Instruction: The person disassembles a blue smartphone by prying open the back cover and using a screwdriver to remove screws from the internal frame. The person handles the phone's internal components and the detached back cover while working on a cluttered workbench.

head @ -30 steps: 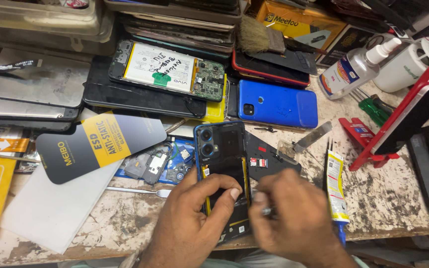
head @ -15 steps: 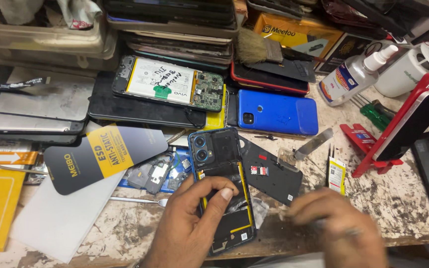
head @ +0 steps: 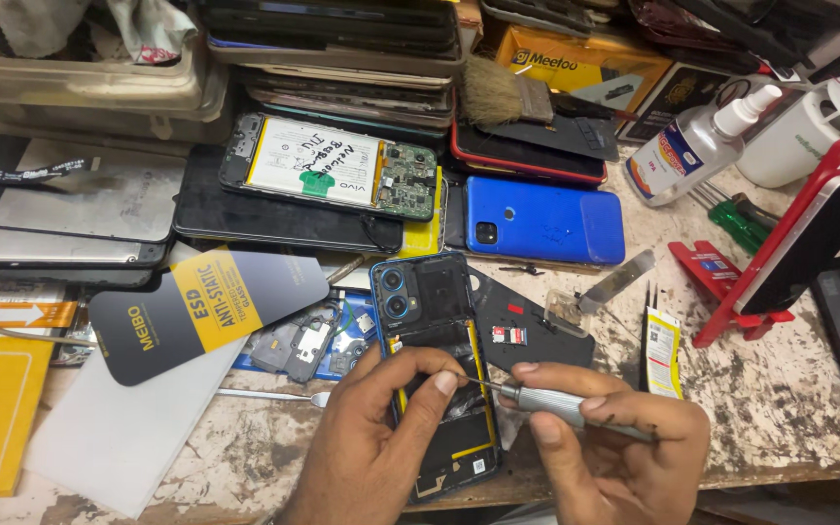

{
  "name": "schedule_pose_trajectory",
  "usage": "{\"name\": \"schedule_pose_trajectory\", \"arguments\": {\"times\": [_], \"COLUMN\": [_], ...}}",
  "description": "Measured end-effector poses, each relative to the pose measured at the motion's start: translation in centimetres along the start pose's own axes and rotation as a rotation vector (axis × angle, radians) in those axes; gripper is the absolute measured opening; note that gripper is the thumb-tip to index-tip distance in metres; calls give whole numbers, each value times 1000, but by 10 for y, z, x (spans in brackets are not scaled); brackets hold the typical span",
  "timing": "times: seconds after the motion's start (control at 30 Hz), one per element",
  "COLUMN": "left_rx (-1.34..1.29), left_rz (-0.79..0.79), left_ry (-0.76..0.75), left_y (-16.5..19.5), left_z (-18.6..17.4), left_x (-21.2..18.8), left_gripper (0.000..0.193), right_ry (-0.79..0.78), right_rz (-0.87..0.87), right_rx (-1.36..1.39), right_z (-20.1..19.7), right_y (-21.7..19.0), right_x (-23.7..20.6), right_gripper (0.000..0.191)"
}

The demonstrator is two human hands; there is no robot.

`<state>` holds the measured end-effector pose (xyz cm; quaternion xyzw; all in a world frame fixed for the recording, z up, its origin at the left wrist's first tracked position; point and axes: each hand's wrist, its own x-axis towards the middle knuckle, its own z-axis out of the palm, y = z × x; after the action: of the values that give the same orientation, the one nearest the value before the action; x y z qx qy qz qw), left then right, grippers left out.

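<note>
Head camera looks down on a cluttered repair bench where the left hand [head: 381, 442] curls around the lower left edge of an opened smartphone [head: 435, 365], thumb pressed onto the dark inner frame, so the phone's lower left side is hidden under the fingers. The right hand [head: 614, 437] is closed in a pinch on a slim metal screwdriver [head: 546, 401], thumb and fingers wrapped about its knurled grip; the thin shaft reaches leftward to the phone's middle, and its tip disappears right at the left thumb, so where it lands cannot be made out. The phone lies back-up between both hands, its blue-rimmed camera end pointing away from them and its near end by the bench edge. Both wrists are cut off by the bottom of the frame. Just beyond the right hand lies a black back cover [head: 537, 331], partly tucked behind the phone, and farther off a blue phone [head: 546, 222]. Right of the right hand sits a small yellow-and-white sachet [head: 663, 352], with a red phone stand [head: 789, 243] beyond it, cropped by the frame edge. Left of the left hand rests a dark screen-protector packet with a yellow band [head: 201, 313], overlapping small loose parts [head: 318, 342] too jumbled to identify. Far beyond the hands lies another opened phone with a white battery [head: 332, 177]
</note>
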<state>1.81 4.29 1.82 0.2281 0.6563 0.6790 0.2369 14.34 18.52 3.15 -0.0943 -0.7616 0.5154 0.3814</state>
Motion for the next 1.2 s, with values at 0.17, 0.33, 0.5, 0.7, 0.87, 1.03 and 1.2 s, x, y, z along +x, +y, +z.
{"name": "schedule_pose_trajectory", "arguments": {"times": [0.17, 0.33, 0.5, 0.7, 0.87, 1.03, 1.2], "left_rx": [12, 43, 34, 15, 31, -32, -157], "left_rz": [-30, -28, -43, -21, 5, -119, 65], "left_ry": [-3, -9, -19, -22, -23, -25, -34], "left_y": [3, 3, 1, 3, 4, 4, 5], "left_z": [-1, -1, -1, -2, -3, -3, -1], "left_x": [1, 0, 0, 0, 0, -2, -3], "left_gripper": [17, 17, 18, 19, 22, 35, 46], "right_ry": [-4, 14, -5, -34, -20, -11, -132], "right_rz": [14, 35, 67, 76, 50, -14, -56], "right_rx": [-15, -6, 5, 44, -36, -204, -142], "right_z": [-3, -2, -3, -4, -6, -31, -49], "right_y": [2, 0, -1, -4, -6, -16, 6], "right_x": [-2, -2, 3, 4, 3, -10, -23], "right_gripper": [38, 38, 39, 40, 41, 41, 42]}}
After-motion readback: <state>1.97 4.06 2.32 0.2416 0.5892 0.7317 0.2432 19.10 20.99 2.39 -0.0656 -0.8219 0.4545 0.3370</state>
